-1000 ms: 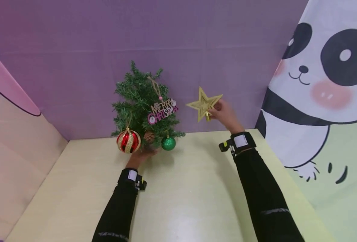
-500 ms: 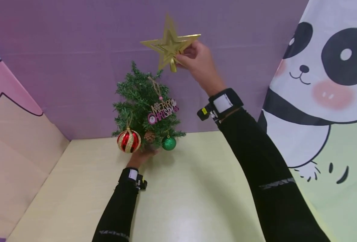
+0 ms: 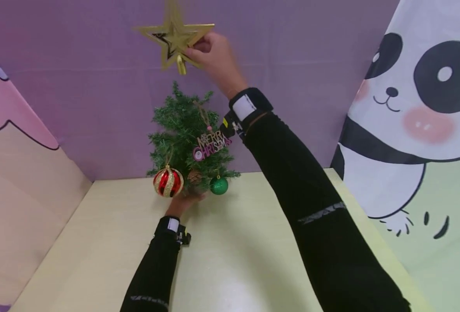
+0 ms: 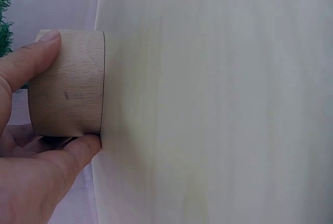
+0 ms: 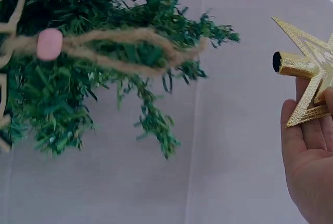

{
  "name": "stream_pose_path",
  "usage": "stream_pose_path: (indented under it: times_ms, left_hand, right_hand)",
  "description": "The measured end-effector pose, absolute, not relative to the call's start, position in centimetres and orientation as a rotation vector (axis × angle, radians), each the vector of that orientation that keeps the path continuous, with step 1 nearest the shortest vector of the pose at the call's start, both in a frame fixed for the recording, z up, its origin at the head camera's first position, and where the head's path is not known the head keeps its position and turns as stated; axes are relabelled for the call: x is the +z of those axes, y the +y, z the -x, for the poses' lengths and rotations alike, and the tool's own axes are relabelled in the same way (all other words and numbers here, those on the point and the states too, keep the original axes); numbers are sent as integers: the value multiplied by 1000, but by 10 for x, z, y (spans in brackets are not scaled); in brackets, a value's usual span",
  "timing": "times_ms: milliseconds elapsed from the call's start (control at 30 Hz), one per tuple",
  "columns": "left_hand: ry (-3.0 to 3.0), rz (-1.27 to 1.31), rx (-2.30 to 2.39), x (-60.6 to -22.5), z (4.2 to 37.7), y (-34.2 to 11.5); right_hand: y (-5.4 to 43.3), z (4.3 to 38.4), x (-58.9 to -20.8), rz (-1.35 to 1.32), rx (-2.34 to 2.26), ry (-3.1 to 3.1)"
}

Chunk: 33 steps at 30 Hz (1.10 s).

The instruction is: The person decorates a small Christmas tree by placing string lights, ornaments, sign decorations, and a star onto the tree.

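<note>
A small Christmas tree (image 3: pixel 179 130) stands at the back of the table. On it hang a red and gold striped ball (image 3: pixel 168 181), a green ball (image 3: pixel 218 185), a pine cone (image 3: pixel 194 176) and a Merry Christmas sign (image 3: pixel 211 145). My left hand (image 3: pixel 183 203) grips the tree's round wooden base (image 4: pixel 70 83), thumb on one side and fingers on the other. Above the treetop, my right hand (image 3: pixel 216 54) pinches a gold star tree topper (image 3: pixel 177 37) by its lower right part. In the right wrist view, the star's hollow tube (image 5: pixel 294 64) faces the branches, apart from them.
The pale wooden table (image 3: pixel 230 255) extends toward me. Behind it rises a purple backdrop (image 3: pixel 292 65), with a panda print (image 3: pixel 440 104) at right and a pink printed panel (image 3: pixel 15 99) at left.
My right hand has carried the star up and leftward, from right of the tree to above its top. The left hand has stayed on the base.
</note>
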<state>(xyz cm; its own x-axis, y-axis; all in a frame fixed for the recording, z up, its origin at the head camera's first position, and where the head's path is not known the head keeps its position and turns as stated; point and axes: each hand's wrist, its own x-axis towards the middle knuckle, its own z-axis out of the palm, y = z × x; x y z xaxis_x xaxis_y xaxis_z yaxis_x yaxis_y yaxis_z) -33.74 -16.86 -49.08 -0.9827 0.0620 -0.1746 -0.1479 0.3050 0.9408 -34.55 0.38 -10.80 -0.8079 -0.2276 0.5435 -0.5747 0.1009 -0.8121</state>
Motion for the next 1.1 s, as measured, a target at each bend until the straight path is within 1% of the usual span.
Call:
stream_pose_path:
  times_ms: [133, 300, 600, 1100]
  left_hand:
    - [2405, 147, 1679, -491, 335, -174]
    - [2431, 93, 1709, -492, 336, -177]
    - [2416, 114, 1703, -492, 331, -170]
    - [2393, 112, 1717, -493, 334, -165]
  right_hand:
    - [-14, 352, -112, -777, 1728, -2178]
    - [-25, 357, -118, -778, 1722, -2223]
    - [-17, 364, -130, -726, 1734, -2322]
    - [-11, 368, -135, -683, 1847, -2366]
